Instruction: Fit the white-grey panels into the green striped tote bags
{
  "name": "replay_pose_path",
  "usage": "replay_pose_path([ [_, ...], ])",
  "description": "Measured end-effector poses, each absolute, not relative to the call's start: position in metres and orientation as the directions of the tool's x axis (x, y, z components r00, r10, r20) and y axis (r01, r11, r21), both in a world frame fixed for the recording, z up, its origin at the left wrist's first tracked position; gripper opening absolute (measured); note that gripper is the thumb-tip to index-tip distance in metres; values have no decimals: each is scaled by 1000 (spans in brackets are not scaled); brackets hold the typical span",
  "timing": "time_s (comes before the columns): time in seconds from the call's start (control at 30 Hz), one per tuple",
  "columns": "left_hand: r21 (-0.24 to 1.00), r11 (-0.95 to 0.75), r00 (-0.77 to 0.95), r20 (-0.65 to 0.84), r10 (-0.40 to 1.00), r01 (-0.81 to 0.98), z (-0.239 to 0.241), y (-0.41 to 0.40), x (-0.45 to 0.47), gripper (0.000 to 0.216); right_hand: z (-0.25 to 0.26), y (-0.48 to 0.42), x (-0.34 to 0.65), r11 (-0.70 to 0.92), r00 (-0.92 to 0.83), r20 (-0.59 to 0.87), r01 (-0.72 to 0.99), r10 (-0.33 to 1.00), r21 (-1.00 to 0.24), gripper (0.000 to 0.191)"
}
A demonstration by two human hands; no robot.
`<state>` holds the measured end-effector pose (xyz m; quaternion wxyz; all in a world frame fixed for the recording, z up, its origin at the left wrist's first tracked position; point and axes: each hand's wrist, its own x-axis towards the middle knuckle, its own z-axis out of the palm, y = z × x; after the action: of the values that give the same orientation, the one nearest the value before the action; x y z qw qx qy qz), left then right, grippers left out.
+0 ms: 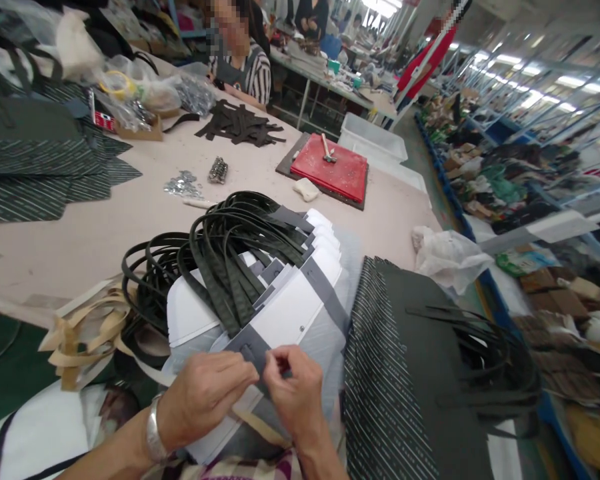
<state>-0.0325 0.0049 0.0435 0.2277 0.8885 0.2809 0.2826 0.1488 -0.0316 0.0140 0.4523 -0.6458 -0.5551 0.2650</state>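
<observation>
My left hand (205,397) and my right hand (297,393) meet at the near end of a stack of white bag panels (290,310) with grey bands. Both hands pinch the grey band (253,350) of the top panel, fingers curled together. Dark green handle straps (230,250) loop out from the stack toward the far left. A silver bracelet (154,437) sits on my left wrist.
A pile of dark striped bags (405,373) lies right of the stack. Tan strips (87,333) lie at the left. Farther off are a red mat with a hammer (330,170), metal parts (183,185), black strips (240,125), and a seated person in a striped top (253,70).
</observation>
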Motion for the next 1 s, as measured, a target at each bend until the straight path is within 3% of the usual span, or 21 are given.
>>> replay_pose_path([
  [0.1, 637, -687, 663, 349, 662, 350, 42, 7, -33, 23, -6, -18, 178, -270, 429, -175, 170, 886, -948, 20],
  [0.2, 648, -613, 592, 295, 750, 453, 32, 14, -38, 19, -23, -8, 205, -376, 367, -380, -85, 849, -923, 30],
  [0.77, 586, -599, 529, 314, 788, 545, 10, 17, -41, 26, -39, 7, 212, -392, 325, -385, -45, 864, -919, 20],
  [1.0, 596, -563, 500, 290, 816, 572, 10, 18, -38, 33, -46, 6, 209, -370, 329, -388, -118, 861, -922, 23],
])
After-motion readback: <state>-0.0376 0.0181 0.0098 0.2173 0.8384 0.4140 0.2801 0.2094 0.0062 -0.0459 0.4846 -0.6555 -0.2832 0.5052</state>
